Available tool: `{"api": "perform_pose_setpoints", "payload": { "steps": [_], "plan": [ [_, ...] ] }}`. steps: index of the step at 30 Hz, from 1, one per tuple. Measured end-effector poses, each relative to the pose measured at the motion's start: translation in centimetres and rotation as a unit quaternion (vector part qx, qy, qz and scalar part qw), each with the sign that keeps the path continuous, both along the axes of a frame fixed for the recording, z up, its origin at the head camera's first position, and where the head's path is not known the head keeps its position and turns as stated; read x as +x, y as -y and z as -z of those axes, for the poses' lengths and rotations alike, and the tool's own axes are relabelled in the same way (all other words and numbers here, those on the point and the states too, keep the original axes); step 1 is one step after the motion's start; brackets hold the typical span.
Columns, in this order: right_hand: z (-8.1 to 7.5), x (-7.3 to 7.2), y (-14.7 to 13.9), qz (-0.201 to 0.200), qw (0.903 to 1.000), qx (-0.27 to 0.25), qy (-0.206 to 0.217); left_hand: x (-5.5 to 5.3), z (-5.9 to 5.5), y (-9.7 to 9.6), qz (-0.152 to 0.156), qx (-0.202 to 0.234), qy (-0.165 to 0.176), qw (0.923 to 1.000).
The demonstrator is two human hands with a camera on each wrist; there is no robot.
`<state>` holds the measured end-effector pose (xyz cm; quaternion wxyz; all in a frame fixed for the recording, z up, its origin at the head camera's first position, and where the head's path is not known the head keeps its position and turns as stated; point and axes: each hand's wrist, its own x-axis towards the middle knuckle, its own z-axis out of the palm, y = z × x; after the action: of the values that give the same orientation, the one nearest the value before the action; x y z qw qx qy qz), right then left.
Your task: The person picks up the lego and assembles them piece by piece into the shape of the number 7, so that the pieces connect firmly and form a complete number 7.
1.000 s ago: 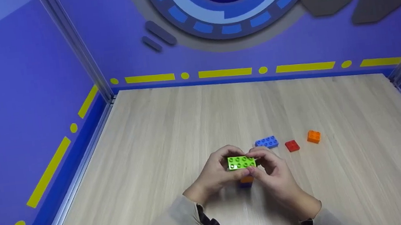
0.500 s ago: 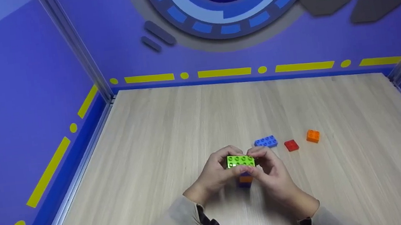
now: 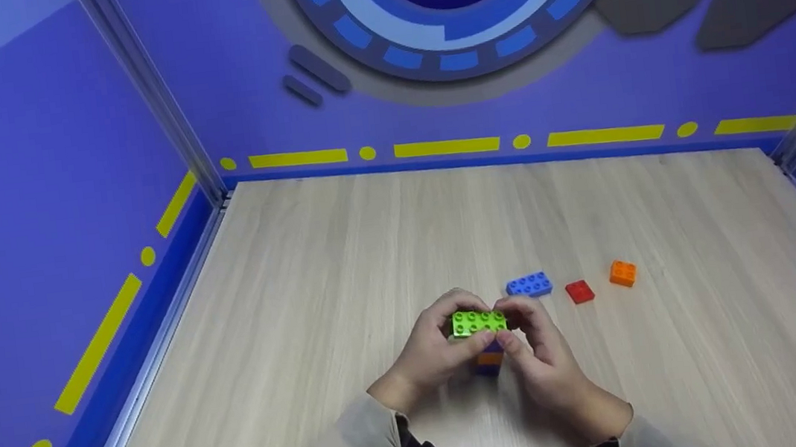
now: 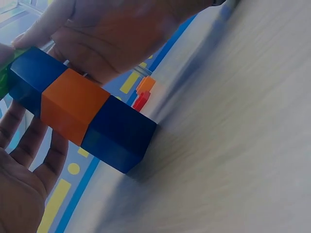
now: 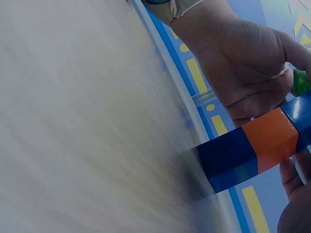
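In the head view a bright green eight-stud toy brick (image 3: 479, 322) sits between both hands, studs up. The left hand (image 3: 435, 343) grips its left side, thumb at the front edge and fingers behind. From the right, the right hand (image 3: 543, 346) pinches its other end the same way. Under the green brick is a tower of a blue brick (image 4: 36, 77), an orange brick (image 4: 75, 106) and another blue brick (image 4: 119, 133), which appears to stand on the table. Green meets the upper blue brick; whether it is fully seated I cannot tell.
Beyond the hands lie a blue eight-stud brick (image 3: 529, 285), a flat red brick (image 3: 580, 292) and an orange four-stud brick (image 3: 622, 273). Blue printed panels wall the wooden table (image 3: 342, 260) at the back and sides.
Both hands stay at the tower, their thumbs shifting slightly on the green brick. Its front edge has tilted a little, and more of the tower shows below it than a second ago.
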<state>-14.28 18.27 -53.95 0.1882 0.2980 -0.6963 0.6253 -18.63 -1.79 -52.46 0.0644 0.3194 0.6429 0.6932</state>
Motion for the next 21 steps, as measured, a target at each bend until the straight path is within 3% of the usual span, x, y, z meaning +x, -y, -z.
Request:
{"api": "perform_pose_setpoints", "payload": {
  "steps": [5,11,21],
  "plan": [
    [-0.01,-0.17,-0.08,0.004,1.0,0.005,-0.006,0.15,-0.1,-0.04,-0.004,0.008,-0.002,1.0],
    [-0.04,-0.24,-0.33,0.007,0.9998,0.009,0.019,0.18,-0.2,-0.2,-0.002,0.009,0.008,0.9999],
    [-0.34,-0.38,-0.16,-0.002,1.0,0.003,0.007,-0.01,-0.38,-0.16,0.01,0.005,0.013,0.9998]
  ]
}}
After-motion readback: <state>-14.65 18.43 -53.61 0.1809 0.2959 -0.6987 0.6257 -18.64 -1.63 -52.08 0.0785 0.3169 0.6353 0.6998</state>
